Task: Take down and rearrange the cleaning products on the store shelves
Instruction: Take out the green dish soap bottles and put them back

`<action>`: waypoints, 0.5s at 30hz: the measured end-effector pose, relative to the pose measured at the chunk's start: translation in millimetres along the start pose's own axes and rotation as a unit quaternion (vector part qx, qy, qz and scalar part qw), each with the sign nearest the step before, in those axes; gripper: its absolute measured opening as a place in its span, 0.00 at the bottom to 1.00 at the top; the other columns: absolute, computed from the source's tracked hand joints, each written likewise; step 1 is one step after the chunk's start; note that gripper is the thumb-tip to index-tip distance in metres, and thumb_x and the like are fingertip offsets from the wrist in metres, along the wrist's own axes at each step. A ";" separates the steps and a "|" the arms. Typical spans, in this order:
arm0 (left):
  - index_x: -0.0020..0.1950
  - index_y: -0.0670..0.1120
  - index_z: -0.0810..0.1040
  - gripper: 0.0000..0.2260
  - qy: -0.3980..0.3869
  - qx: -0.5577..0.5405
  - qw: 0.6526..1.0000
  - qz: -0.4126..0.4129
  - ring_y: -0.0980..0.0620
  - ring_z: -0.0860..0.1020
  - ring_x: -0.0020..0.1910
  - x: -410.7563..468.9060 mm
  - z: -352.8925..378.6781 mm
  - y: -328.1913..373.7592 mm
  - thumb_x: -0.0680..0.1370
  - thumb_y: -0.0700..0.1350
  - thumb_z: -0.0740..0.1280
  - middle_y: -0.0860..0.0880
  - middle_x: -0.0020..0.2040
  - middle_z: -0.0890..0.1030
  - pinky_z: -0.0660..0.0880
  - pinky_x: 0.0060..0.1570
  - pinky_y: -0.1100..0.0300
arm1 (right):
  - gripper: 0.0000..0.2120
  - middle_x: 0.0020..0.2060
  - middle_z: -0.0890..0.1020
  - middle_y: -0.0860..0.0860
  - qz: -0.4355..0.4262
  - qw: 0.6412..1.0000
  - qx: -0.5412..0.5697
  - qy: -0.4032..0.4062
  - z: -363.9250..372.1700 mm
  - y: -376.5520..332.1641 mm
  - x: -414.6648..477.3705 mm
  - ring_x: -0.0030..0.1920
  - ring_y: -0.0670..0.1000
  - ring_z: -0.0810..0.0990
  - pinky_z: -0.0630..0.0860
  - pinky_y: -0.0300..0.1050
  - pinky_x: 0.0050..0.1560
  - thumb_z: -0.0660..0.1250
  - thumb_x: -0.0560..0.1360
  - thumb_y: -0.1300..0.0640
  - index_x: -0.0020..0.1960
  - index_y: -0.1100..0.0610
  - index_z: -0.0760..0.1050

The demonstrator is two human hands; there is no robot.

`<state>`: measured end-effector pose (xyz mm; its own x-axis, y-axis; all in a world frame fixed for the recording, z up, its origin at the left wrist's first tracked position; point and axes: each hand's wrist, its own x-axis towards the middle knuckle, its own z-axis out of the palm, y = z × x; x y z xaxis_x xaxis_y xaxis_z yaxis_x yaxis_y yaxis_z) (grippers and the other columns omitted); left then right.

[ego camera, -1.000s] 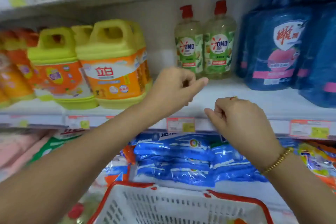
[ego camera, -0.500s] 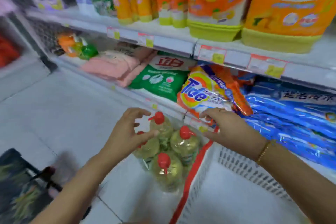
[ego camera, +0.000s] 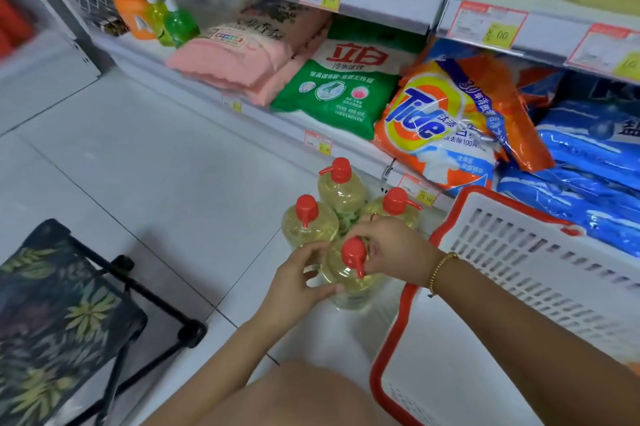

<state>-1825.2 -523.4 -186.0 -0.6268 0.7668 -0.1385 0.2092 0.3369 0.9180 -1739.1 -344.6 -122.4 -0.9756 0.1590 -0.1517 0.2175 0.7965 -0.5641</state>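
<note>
Several clear yellow-green detergent bottles with red pump caps stand grouped on the white floor tiles. My left hand [ego camera: 298, 282] grips the body of the nearest bottle [ego camera: 349, 282] from the left. My right hand [ego camera: 391, 249] holds the same bottle near its red cap from the right. Behind it stand three more bottles: one on the left [ego camera: 308, 223], one at the back [ego camera: 341, 188] and one on the right [ego camera: 398, 206], partly hidden by my right hand.
A white basket with a red rim [ego camera: 388, 353] sits on the floor to the right. The bottom shelf holds pink, green, Tide [ego camera: 440, 128] and blue detergent bags. A folding stool with leaf-print fabric [ego camera: 52, 315] stands at the left. My knee is at the bottom.
My view dropped from the upper shelf to the floor. Both hands came down from the shelf edge and closed on the nearest bottle.
</note>
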 end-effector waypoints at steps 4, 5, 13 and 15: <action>0.60 0.55 0.74 0.28 -0.032 -0.001 0.999 -0.038 0.65 0.76 0.54 -5.6 4.7 -9.9 0.64 0.46 0.79 0.63 0.53 0.79 0.76 0.57 0.58 | 0.17 0.42 0.78 0.49 0.001 1.000 0.005 0.011 10.3 1.0 -1.4 0.43 0.48 0.74 0.73 0.45 0.45 0.77 0.60 0.58 0.48 0.56 0.81; 0.60 0.57 0.73 0.28 -0.034 -0.003 0.999 -0.039 0.65 0.76 0.55 -7.5 6.8 -10.3 0.63 0.48 0.79 0.65 0.54 0.79 0.76 0.57 0.58 | 0.17 0.42 0.78 0.49 0.001 1.000 0.002 0.012 10.9 0.1 -2.4 0.43 0.48 0.74 0.74 0.45 0.45 0.77 0.60 0.57 0.48 0.56 0.80; 0.68 0.62 0.64 0.40 0.059 0.051 0.993 0.092 0.68 0.71 0.60 -20.3 -8.3 46.0 0.62 0.50 0.82 0.70 0.58 0.71 0.68 0.56 0.75 | 0.13 0.35 0.78 0.51 -0.037 0.970 0.170 0.168 -77.6 -52.7 -26.8 0.37 0.52 0.78 0.77 0.50 0.43 0.80 0.59 0.57 0.40 0.59 0.80; 0.68 0.64 0.63 0.42 0.094 0.073 0.981 0.155 0.66 0.72 0.61 -15.4 -19.5 87.5 0.59 0.56 0.80 0.67 0.60 0.71 0.67 0.57 0.75 | 0.13 0.36 0.80 0.53 -0.058 0.957 0.193 0.207 -122.4 -72.4 -44.9 0.38 0.55 0.80 0.78 0.55 0.46 0.80 0.59 0.57 0.40 0.56 0.80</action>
<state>-1811.9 -516.4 -96.3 -0.6405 0.7353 0.2217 0.5075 0.1886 0.8407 -1714.8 -338.0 24.6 -0.9049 0.3643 0.2199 0.0250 0.5614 -0.8272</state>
